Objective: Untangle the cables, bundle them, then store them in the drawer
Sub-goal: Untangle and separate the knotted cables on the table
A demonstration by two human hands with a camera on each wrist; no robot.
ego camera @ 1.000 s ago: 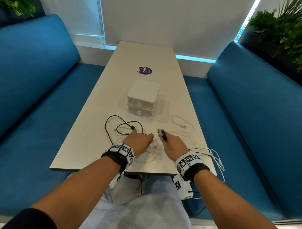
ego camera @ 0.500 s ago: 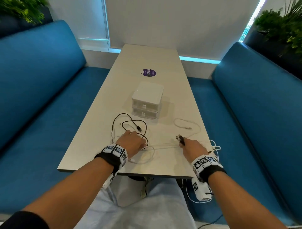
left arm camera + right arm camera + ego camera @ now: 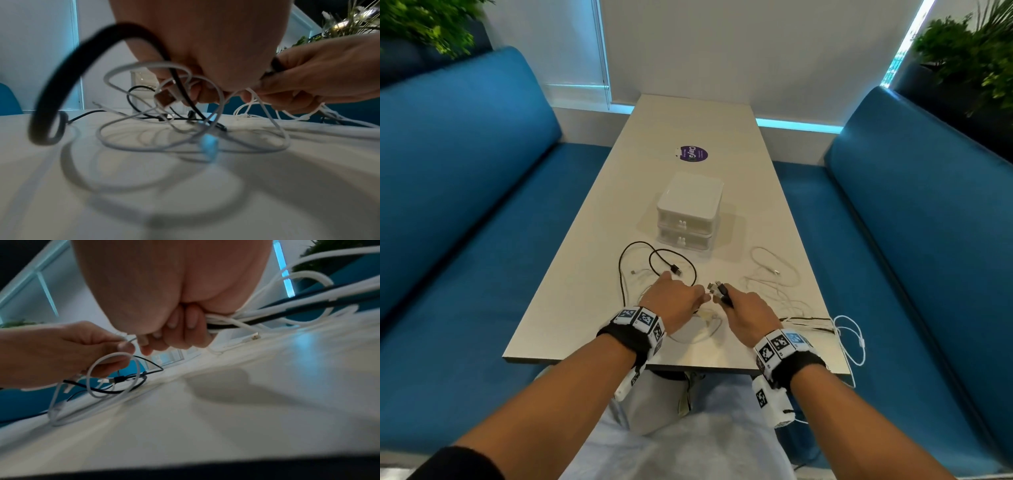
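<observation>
A tangle of black cable [image 3: 626, 270] and white cables [image 3: 774, 277] lies on the near end of the table [image 3: 585, 274]. My right hand [image 3: 746, 308] grips a bunch of black and white cable ends [image 3: 719, 291]; the held strands [image 3: 246, 319] run off to the right and hang over the table edge. My left hand [image 3: 674, 301] pinches a white cable [image 3: 127, 339] right beside the right hand's fingers. White loops [image 3: 185, 129] and a USB plug [image 3: 164, 99] hang under the left hand. A white two-drawer box [image 3: 690, 212] stands behind, both drawers closed.
Blue benches [image 3: 465, 205] flank the table on both sides. A purple sticker [image 3: 693, 153] lies beyond the drawer box. Plants [image 3: 969, 58] stand behind the bench backs. A white cable loop [image 3: 851, 339] dangles off the near right corner.
My right hand, which had drawn the cable ends out to the right half a second ago, has come back to the left and now meets my left hand. The left hand stayed in place.
</observation>
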